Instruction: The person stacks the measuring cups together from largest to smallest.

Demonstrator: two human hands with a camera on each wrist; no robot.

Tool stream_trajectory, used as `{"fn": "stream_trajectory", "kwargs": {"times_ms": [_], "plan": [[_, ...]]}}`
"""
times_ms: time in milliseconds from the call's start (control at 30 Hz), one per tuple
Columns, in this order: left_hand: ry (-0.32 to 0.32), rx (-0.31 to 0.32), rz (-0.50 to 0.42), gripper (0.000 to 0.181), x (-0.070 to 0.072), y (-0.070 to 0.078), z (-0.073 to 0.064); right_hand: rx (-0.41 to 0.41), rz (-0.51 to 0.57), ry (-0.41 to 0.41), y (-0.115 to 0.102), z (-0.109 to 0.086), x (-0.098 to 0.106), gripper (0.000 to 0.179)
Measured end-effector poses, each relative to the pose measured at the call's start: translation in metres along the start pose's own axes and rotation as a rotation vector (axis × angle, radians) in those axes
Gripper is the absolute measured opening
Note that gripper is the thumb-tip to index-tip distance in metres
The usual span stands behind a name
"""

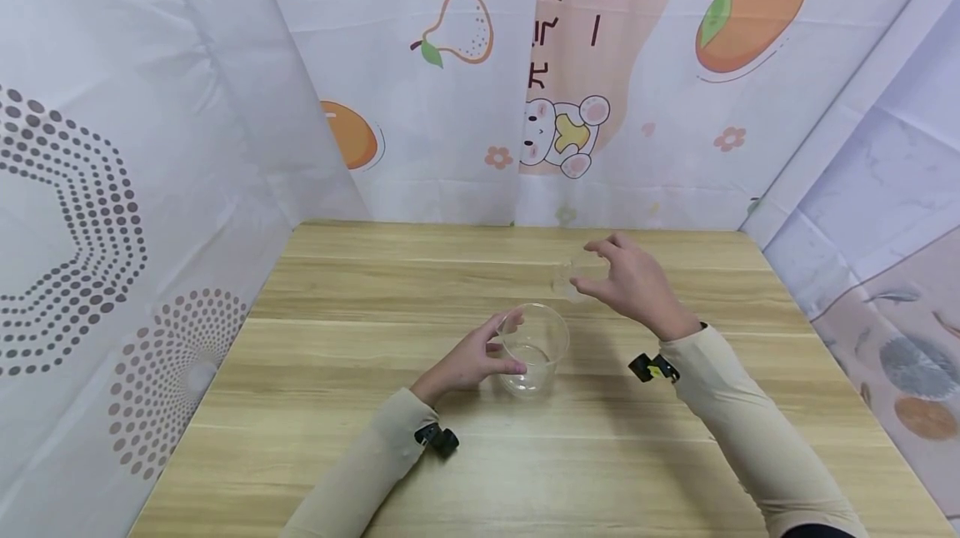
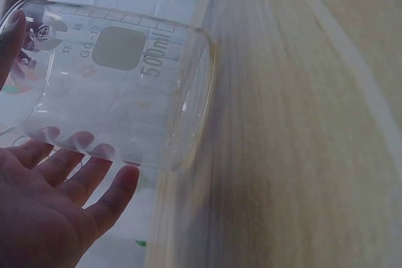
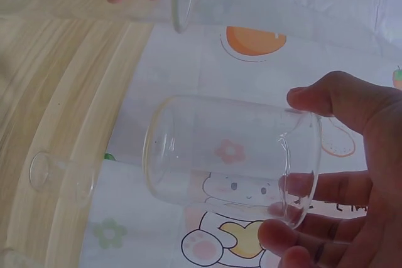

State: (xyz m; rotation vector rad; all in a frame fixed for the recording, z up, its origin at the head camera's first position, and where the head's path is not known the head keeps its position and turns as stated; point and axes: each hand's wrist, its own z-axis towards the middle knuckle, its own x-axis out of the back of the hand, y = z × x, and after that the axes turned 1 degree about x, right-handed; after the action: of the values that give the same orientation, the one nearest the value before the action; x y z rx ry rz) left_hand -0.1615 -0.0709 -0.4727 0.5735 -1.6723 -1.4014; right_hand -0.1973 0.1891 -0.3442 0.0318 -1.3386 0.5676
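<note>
In the head view, my left hand (image 1: 468, 359) grips the side of a large clear glass beaker (image 1: 538, 346), thumb in front and fingers behind. The left wrist view shows this beaker (image 2: 125, 86) marked 500ml, upright, its base at or near the tabletop; I cannot tell whether it touches. To the right and farther back, my right hand (image 1: 637, 276) holds a smaller clear beaker (image 3: 232, 155) near its rim, between thumb and fingers, above the table. Past it, in the right wrist view, a still smaller glass beaker (image 3: 63, 177) stands on the table.
The wood-grain table (image 1: 360, 313) runs back to a printed curtain (image 1: 435, 146). More curtains (image 1: 202, 88) hang along the left and right sides. Part of another clear glass thing (image 3: 16, 258) shows at the lower left corner of the right wrist view.
</note>
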Motion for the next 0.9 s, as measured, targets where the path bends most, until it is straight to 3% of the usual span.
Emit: {"fn": "stream_trajectory", "kwargs": {"times_ms": [533,800,900], "plan": [[-0.009,0.032,-0.014,0.089,-0.001,0.002,0.002,0.05,0.029,0.041,-0.014,-0.004,0.005,0.056],[-0.031,0.028,-0.032,0.084,0.003,0.03,-0.008,0.061,0.064,0.041,-0.023,-0.006,0.009,0.053],[-0.026,0.026,-0.035,0.082,0.004,0.034,-0.01,0.074,0.071,0.04,-0.028,-0.008,0.01,0.052]]}}
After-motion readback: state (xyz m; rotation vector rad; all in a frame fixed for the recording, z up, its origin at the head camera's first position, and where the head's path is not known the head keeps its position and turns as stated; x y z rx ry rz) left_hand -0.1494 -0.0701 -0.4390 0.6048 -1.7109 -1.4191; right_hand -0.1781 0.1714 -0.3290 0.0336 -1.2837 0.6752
